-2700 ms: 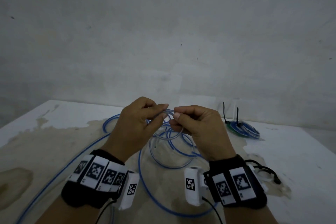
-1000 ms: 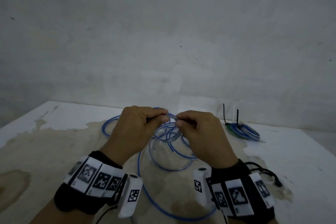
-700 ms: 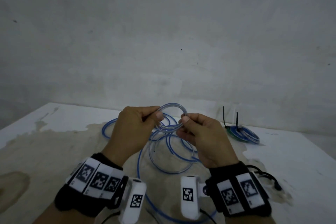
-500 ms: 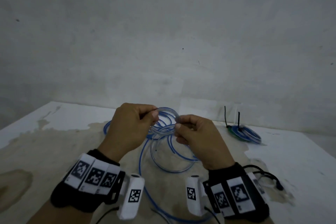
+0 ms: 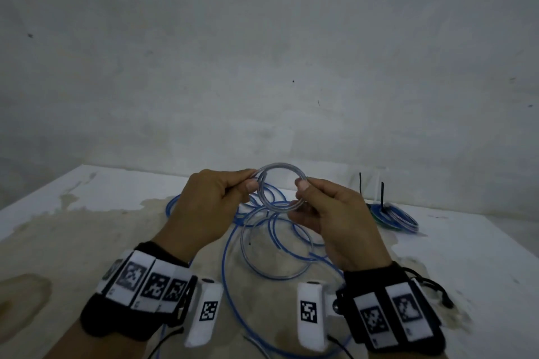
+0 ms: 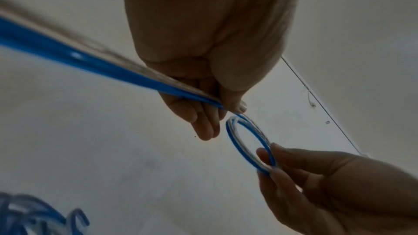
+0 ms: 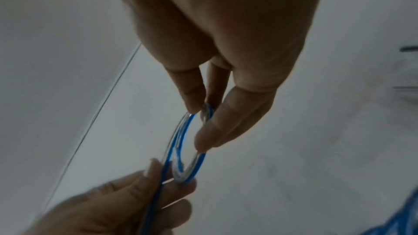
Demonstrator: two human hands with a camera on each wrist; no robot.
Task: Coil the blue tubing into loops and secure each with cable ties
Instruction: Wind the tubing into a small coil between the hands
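Observation:
A small coil of blue-and-clear tubing [image 5: 280, 167] hangs in the air between both hands, above the table. My left hand [image 5: 248, 183] pinches its left side between thumb and fingers, and the tubing [image 6: 68, 54] runs back from that pinch past the wrist. My right hand [image 5: 302, 188] pinches the coil's right side [image 7: 204, 113]. The coil [image 6: 235, 142] holds about two or three turns. Loose blue tubing [image 5: 233, 285] lies in wide loops on the table [image 5: 73, 227] below.
A finished bundle of blue tubing [image 5: 393, 217] with upright black cable-tie tails [image 5: 382, 192] lies at the back right of the table, near the grey wall [image 5: 262, 52]. The tabletop is stained brown on the left and centre.
The hands have lifted the coil a little and drawn slightly apart, opening it into a rounder ring. Another turn of tubing has been laid onto it.

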